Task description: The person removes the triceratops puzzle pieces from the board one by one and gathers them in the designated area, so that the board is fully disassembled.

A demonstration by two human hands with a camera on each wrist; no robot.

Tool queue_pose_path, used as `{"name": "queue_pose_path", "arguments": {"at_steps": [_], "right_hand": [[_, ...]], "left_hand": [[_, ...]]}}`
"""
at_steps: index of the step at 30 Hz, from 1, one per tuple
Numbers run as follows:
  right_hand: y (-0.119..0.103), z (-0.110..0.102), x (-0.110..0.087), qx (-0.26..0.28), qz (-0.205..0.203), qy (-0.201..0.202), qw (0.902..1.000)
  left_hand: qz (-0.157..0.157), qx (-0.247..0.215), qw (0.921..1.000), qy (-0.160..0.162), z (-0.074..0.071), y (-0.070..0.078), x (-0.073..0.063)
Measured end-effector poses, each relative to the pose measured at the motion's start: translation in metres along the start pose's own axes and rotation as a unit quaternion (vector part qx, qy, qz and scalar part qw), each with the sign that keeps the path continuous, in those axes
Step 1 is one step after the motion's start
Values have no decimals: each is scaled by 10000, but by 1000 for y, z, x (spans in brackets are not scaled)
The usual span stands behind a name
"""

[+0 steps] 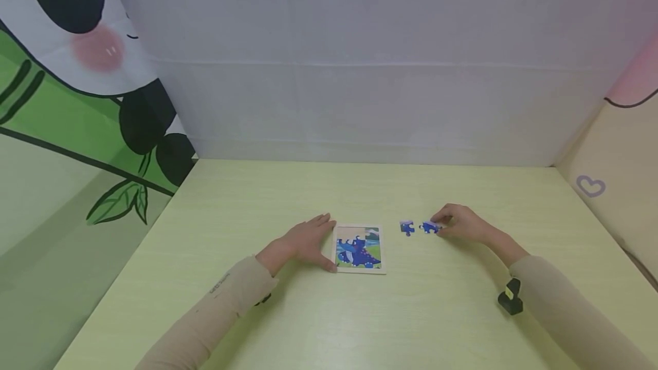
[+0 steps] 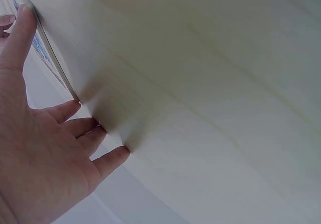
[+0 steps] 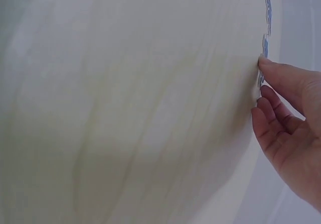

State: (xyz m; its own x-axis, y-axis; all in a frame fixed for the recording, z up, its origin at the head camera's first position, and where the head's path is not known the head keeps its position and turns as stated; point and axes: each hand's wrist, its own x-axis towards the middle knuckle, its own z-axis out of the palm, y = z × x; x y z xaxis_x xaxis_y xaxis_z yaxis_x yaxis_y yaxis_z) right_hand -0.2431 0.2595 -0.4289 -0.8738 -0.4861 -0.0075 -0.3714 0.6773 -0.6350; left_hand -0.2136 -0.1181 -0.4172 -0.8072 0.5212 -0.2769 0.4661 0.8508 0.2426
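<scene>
Touching the puzzle frame with spread fingers of the left hand. Pinching a blue piece in curled fingers of the right hand, near another piece.

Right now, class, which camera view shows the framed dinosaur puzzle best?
The head view: the framed puzzle lies nearly unblocked, its picture plain to see. The left wrist view catches it at a steep slant, partly behind the left hand; the right wrist view doesn't show it.
</scene>
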Motion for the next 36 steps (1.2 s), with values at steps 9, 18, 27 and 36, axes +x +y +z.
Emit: {"name": "queue_pose_path", "arguments": {"at_steps": [9, 18, 27, 36], "right_hand": [[-4, -1, 0, 27, 42, 8, 10000], [-16, -1, 9, -267, -149, 70, 9995], [-36, 14, 23, -255, -358, 34, 9990], [-54, 34, 40, -170, -430, -119, 9989]], "left_hand": [[-11, 35, 10000, -5, -2, 1, -1], [-12, 5, 10000, -2, -2, 1, -1], [-78, -17, 10000, -26, 0, 0, 0], [-50, 15, 10000, -3, 1, 0, 1]]}}
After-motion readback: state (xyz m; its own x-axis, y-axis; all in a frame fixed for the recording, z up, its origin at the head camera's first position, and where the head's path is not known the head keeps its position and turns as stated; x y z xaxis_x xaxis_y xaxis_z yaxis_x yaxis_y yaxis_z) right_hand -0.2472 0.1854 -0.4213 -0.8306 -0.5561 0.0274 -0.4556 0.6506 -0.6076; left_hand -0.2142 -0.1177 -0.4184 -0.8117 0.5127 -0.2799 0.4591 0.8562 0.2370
